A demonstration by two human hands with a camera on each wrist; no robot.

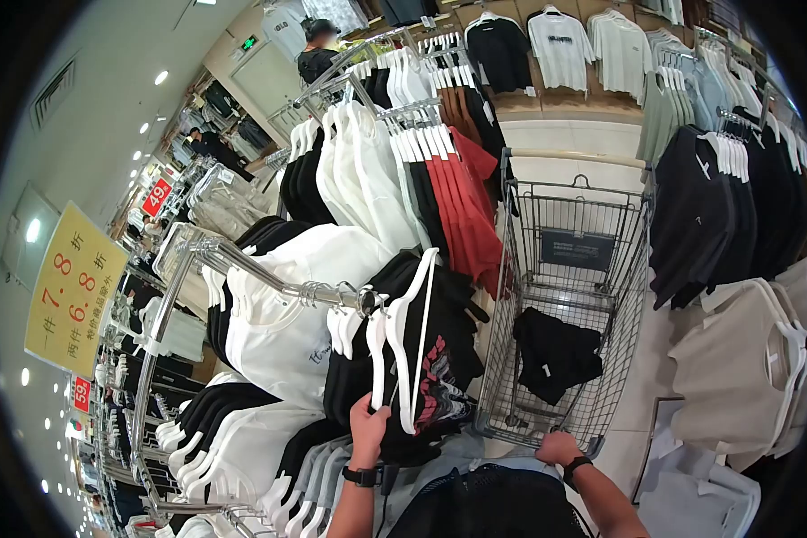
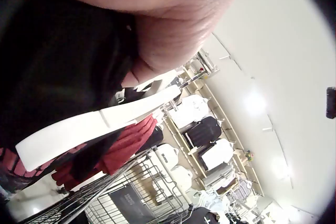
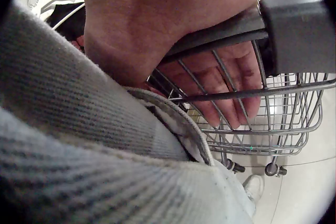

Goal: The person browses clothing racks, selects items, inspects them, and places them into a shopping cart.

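In the head view, my left hand (image 1: 368, 432) grips the lower end of a white hanger (image 1: 377, 363) on the metal rack. Black T-shirts hang there, and the front one (image 1: 439, 381) has a pink and grey print. A second white hanger (image 1: 416, 336) stands just right of that hand. The left wrist view shows the hand (image 2: 168, 24) close against black cloth (image 2: 58, 71), its fingertips mostly hidden. My right hand (image 1: 560, 448) rests over the near rim of a wire shopping cart (image 3: 226, 32); its fingers (image 3: 223, 103) reach down inside the wires, fairly straight.
A folded black garment (image 1: 558, 356) lies in the cart. White, black and red shirts (image 1: 466, 211) crowd the racks on the left. Dark and beige tops (image 1: 735, 363) hang at the right. A yellow sign (image 1: 73, 291) stands at far left, and a person (image 1: 316, 58) is farther back.
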